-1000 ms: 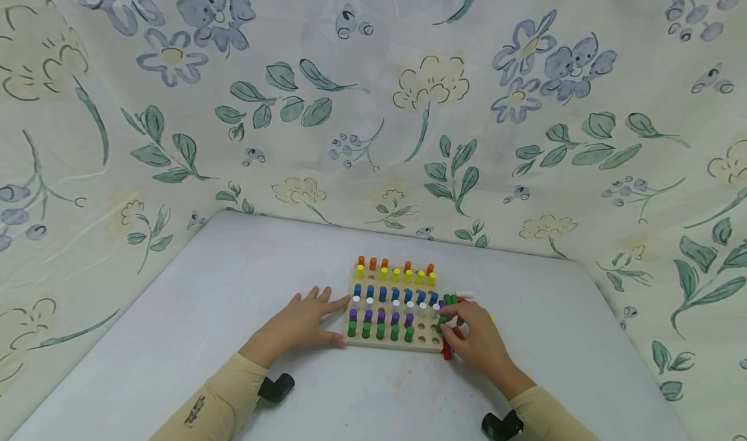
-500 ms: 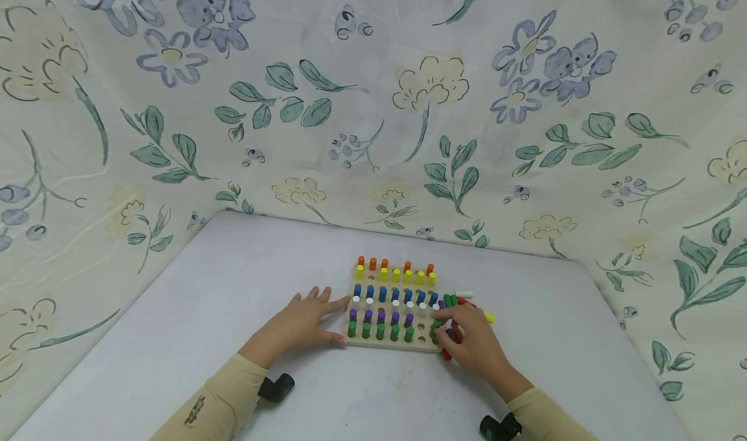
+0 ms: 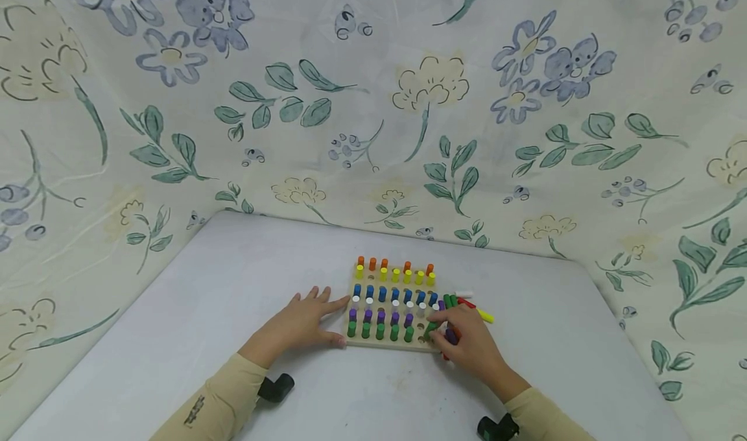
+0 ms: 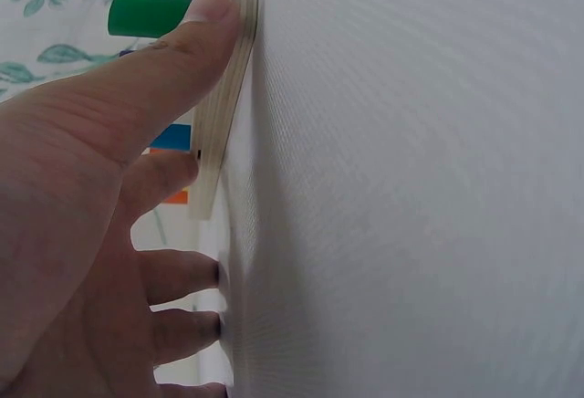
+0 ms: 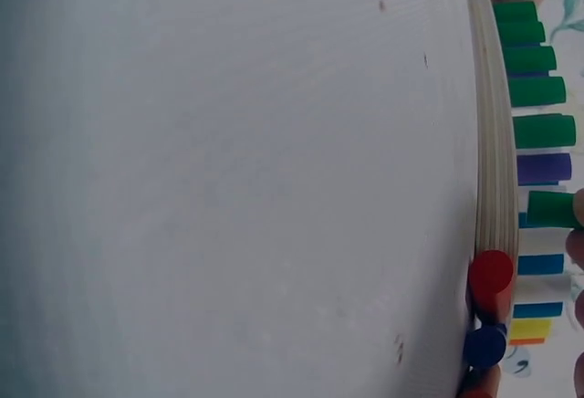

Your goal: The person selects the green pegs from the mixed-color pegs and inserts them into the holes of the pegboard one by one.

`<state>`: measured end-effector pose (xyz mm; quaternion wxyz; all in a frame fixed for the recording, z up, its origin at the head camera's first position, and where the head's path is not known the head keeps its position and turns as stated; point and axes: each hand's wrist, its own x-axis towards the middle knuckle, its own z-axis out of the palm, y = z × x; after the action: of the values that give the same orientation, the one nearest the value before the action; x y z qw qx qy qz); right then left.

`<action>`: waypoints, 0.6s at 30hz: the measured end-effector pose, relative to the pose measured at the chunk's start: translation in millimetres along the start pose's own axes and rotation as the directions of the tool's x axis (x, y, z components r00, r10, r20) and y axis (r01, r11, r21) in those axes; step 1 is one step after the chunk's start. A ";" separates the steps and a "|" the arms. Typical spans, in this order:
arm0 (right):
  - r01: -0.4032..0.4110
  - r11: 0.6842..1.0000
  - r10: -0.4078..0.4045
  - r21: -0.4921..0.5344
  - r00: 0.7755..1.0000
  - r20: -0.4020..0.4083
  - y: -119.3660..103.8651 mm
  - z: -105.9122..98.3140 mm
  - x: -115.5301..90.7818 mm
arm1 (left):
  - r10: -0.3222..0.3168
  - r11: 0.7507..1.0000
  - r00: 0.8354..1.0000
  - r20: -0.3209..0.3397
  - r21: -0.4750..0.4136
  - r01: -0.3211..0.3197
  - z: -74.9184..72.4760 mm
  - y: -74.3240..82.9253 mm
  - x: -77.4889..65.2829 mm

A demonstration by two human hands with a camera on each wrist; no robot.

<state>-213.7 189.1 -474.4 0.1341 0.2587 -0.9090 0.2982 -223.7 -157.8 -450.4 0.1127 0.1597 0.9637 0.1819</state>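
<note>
A wooden pegboard [image 3: 391, 344] holds rows of orange, yellow, blue, white, purple and green pegs. With spread, straight fingers, my left hand [image 3: 306, 320] rests on the table at its left side; the thumb [image 4: 208, 16] presses against the board's edge in the left wrist view. My right hand [image 3: 477, 342] pinches a green peg [image 3: 430, 329] between thumb and index finger, tilted over the right end of the front row. In the right wrist view that green peg [image 5: 550, 208] sits beyond the standing green pegs [image 5: 543, 131], past a gap. Its lower end is over the board.
Loose pegs lie along the board's right side, partly behind my right hand: green pegs [image 3: 450, 300], a yellow peg [image 3: 486, 316], a white peg [image 3: 464, 294], and a red peg [image 5: 491, 273] near the board's corner. A patterned cloth [image 3: 373, 136] hangs behind the white table [image 3: 262, 259].
My right hand has shifted left with the green peg, from the board's right edge to above the front row's right end. My left hand has stayed in place.
</note>
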 end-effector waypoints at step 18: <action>-0.030 0.999 0.029 0.045 0.999 0.020 -7.3 0.5 0.1 | -0.007 1.000 1.000 0.001 -0.003 0.007 0.5 -0.9 0.5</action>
<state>-209.8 183.8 -471.4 0.1151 0.2511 -0.9068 0.3184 -224.2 -158.2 -451.3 0.1141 0.1564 0.9639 0.1829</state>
